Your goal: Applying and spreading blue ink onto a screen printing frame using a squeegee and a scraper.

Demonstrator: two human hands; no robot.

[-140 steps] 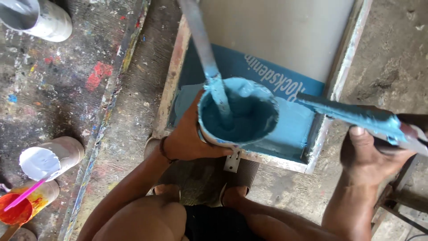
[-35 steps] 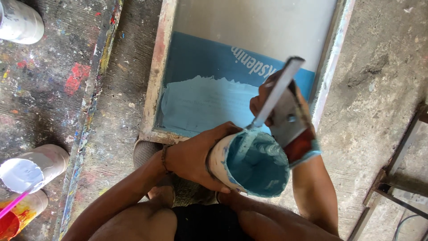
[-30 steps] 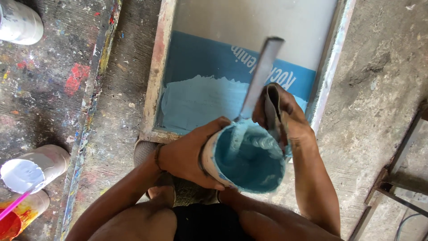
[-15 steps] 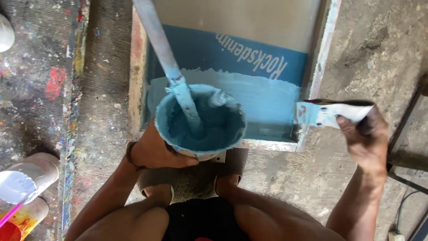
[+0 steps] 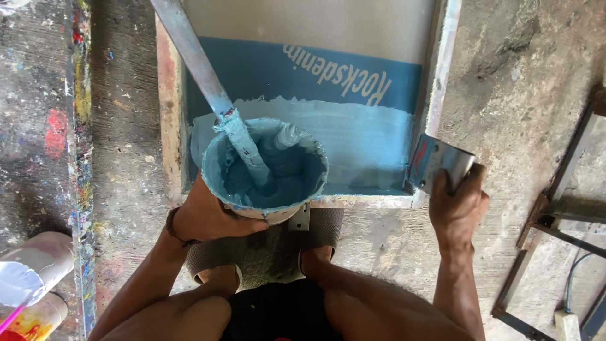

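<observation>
Printing screen on a paint-spattered floor, blue ink tub held over it.

Wooden-framed screen [image 5: 169, 126] lies flat, wet light-blue ink spread across its near end. Left hand [image 5: 211, 215], fingers closed around the ink tub [image 5: 265, 165], holds it just above the frame's near edge, likely so drips land on the mesh; a long stir stick [image 5: 196, 60] leans in it. Right hand [image 5: 457, 202] grips a squeegee [image 5: 437, 163] at the frame's right corner. Two paint pots [image 5: 35, 271] sit far left.
</observation>
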